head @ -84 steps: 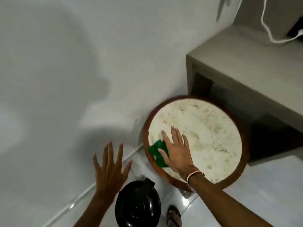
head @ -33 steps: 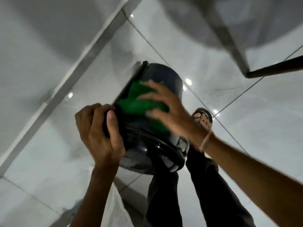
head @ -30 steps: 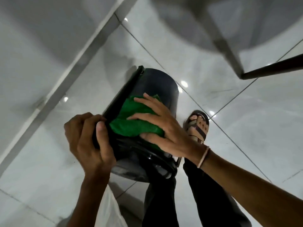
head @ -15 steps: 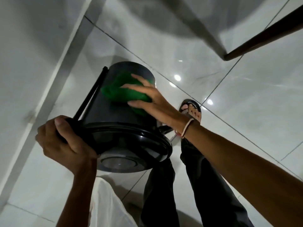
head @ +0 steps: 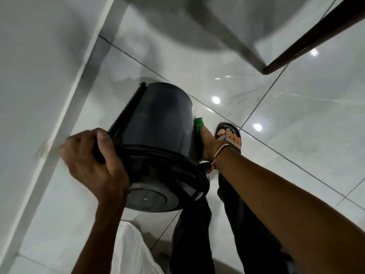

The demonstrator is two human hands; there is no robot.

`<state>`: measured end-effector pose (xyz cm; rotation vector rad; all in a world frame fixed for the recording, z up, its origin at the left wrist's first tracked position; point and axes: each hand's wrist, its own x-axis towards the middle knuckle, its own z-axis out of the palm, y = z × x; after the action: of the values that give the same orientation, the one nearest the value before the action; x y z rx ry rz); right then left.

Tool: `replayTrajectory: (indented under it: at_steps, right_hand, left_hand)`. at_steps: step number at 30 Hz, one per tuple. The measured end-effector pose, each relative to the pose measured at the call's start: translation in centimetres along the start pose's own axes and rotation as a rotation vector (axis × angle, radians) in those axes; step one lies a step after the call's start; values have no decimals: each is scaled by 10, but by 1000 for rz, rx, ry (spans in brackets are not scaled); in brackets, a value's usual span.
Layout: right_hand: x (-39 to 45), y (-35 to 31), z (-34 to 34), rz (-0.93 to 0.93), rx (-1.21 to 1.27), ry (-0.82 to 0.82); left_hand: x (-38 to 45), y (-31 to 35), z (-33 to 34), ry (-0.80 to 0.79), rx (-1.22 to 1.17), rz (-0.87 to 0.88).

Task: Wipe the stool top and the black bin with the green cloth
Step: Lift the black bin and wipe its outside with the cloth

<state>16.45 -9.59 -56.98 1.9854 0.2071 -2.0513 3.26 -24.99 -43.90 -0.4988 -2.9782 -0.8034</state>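
Note:
The black bin [head: 158, 123] is lifted off the floor and tipped, its lid end toward me and its base pointing away. My left hand [head: 92, 163] grips the lid rim and the hinge bar on the bin's left side. My right hand [head: 208, 145] is pressed against the bin's right side, mostly hidden behind it. Only a corner of the green cloth [head: 198, 124] shows above its fingers. Of the stool, only one dark leg [head: 316, 34] is in view, at the upper right; its top is out of frame.
Glossy white floor tiles [head: 296, 115] lie below. A white wall with a grey skirting [head: 65, 107] runs along the left. My sandalled foot [head: 230, 135] stands just right of the bin, and my dark trouser legs [head: 197, 234] are beneath it.
My right hand has slid the cloth from the bin's upper side round to its right side, where it is nearly hidden. The bin has turned a little in my left hand.

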Motion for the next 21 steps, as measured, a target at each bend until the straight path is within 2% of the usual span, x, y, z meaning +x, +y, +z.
replayTrajectory:
  at_steps: [2,4,6,9,10,12,16,17,18,21]
  right_hand:
    - [-3,1,-8,-159,2,76]
    - [-11,-6,-15,-427,-95,120]
    - [-30,-19,-16,-664,-177,71]
    - [-59,-39,-14,-886,-271,-36]
    - [-68,-45,-11,-955,-324,-48]
    - [-78,-46,-3,-1034,-489,-55]
    - [-67,-12,3,-989,-925,-54]
    - [-61,-3,1,-983,-1053,-12]
    - [-55,2,-1,-994,-1133,37]
    - [-50,1,3,-958,-1105,223]
  left_hand:
    - [-15,15,-8,-59,54,67]
    - [-23,19,-13,-81,64,143]
    - [-34,18,-14,-94,82,271]
    - [-57,17,-15,-167,28,493]
    - [-66,19,-16,-201,-17,505]
    - [-79,22,-17,-249,-101,381]
    - [-79,34,-12,-275,-128,-130]
    - [-77,35,-11,-295,-145,-200]
    - [-77,35,-10,-315,-150,-225]
    - [-87,29,-11,-364,-172,-203]
